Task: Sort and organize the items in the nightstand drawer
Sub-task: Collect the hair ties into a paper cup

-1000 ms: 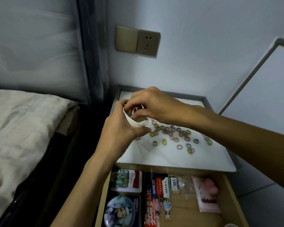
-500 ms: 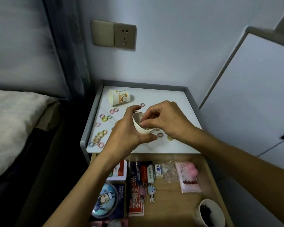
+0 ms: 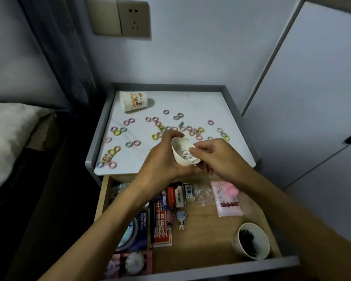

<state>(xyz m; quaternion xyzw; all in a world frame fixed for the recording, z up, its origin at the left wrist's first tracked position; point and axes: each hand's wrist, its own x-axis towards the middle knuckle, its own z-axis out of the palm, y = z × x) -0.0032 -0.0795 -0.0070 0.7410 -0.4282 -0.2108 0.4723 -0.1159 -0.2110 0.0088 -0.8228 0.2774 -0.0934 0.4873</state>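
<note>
Visibly tilted white paper cup (image 3: 178, 157), left hand (image 3: 160, 161) gripping.

Our two hands meet at one small cup.
Both bare forearms reach forward; our left hand (image 3: 162, 161) curls its fingers round the tilted white cup (image 3: 179, 154) above the front edge of the nightstand top (image 3: 170, 102). Our right hand (image 3: 217, 157) brings thumb and forefinger together at its mouth; whether they pinch anything, we cannot tell.

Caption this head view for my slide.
Left hand grips a small cup; right hand at its rim, hair ties scattered behind.
</note>
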